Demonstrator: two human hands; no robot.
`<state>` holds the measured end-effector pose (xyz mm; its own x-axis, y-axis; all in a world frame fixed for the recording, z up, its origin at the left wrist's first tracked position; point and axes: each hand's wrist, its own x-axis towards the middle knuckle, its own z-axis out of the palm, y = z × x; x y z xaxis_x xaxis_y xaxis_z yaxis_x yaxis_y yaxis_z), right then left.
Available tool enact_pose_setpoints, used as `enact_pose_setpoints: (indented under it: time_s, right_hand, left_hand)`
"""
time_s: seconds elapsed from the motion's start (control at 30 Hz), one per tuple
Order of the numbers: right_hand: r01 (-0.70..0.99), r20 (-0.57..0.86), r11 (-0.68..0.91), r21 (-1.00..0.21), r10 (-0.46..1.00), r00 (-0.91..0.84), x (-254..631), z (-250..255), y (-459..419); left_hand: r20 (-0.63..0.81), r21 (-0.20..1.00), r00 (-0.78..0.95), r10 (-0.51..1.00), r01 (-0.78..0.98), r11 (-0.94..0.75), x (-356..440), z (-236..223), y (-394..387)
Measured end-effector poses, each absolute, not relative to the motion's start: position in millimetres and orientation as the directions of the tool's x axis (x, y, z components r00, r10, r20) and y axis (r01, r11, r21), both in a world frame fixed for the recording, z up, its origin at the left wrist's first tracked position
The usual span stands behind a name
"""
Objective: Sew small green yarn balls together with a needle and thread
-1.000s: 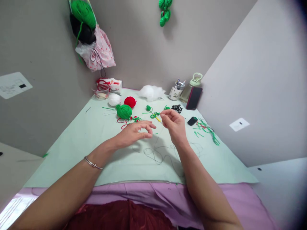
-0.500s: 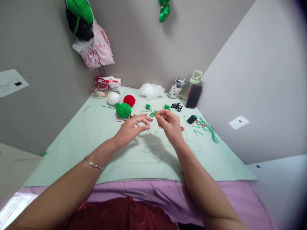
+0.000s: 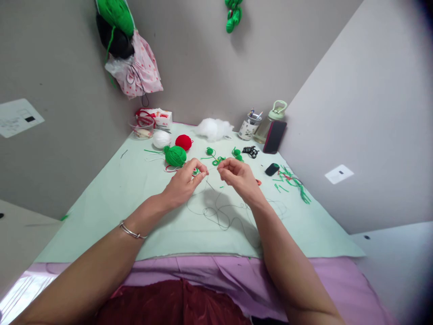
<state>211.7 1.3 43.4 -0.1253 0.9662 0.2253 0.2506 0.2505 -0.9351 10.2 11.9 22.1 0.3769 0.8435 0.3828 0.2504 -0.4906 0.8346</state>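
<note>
A thin dark thread (image 3: 223, 227) lies in loose loops on the pale green table cover (image 3: 162, 239) beneath my hands. My left hand (image 3: 184, 183) is closed in a pinch, with a faint strand running from its fingertips toward the right. Facing it across a small gap, my right hand (image 3: 239, 177) also pinches the thread between thumb and fingers. Just below the gap shows a slim needle (image 3: 210, 185); whether it hangs or rests on the cover I cannot tell. Small green crocheted pieces (image 3: 219, 161) lie beyond my fingertips.
Green (image 3: 176, 156), red (image 3: 183, 142) and white (image 3: 161, 139) yarn balls sit at the back left. White stuffing (image 3: 214, 129), a pen cup (image 3: 249, 127), a bottle (image 3: 267, 124) and a phone (image 3: 274, 136) line the back. Black scissors (image 3: 251, 151) and yarn scraps (image 3: 292, 183) lie to the right.
My left hand's spread fingers have closed into a pinch on the thread. My right hand has shifted left, closer to it. The needle now shows below them.
</note>
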Motion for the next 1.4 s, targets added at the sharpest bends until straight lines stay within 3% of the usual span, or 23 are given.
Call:
enact_pose_setpoints:
  time_s: [0.13,0.2,0.3,0.4,0.53,0.73,0.97,1.07,1.2,1.4]
  right_hand:
    - [0.338,0.240,0.251,-0.907,0.968,-0.076,214,42,4]
    - [0.277,0.290,0.288,-0.917,0.956,-0.036,213,42,3]
    - [0.148,0.233,0.255,-0.956,0.961,-0.146,208,45,-3]
    - [0.130,0.124,0.169,-0.977,0.946,-0.299,203,47,-9]
    - [0.167,0.082,0.153,-0.974,0.924,-0.372,199,43,-8]
    - [0.193,0.096,0.156,-0.969,0.952,-0.290,198,37,-2]
    - [0.179,0.165,0.206,-0.962,0.961,-0.220,198,40,-3]
    - [0.166,0.173,0.209,-0.964,0.963,-0.207,198,40,-3]
    - [0.177,0.178,0.221,-0.959,0.957,-0.229,199,41,-4]
    - [0.188,0.177,0.228,-0.955,0.951,-0.254,197,42,-6]
  left_hand:
    - [0.534,0.671,0.388,0.751,0.346,-0.656,11,17,14]
    - [0.604,0.556,0.410,0.684,0.398,-0.730,12,16,15]
    - [0.654,0.427,0.450,0.608,0.445,-0.787,12,15,15]
    - [0.681,0.362,0.452,0.576,0.476,-0.802,12,15,16]
    - [0.705,0.333,0.434,0.561,0.495,-0.802,11,17,16]
    - [0.674,0.433,0.407,0.616,0.459,-0.776,12,20,14]
    - [0.522,0.793,0.153,0.839,0.274,-0.543,4,21,18]
    - [0.418,0.881,0.152,0.896,0.174,-0.440,2,24,19]
    - [0.359,0.904,0.204,0.911,0.166,-0.393,4,29,13]
    - [0.496,0.808,0.265,0.827,0.205,-0.552,7,25,12]
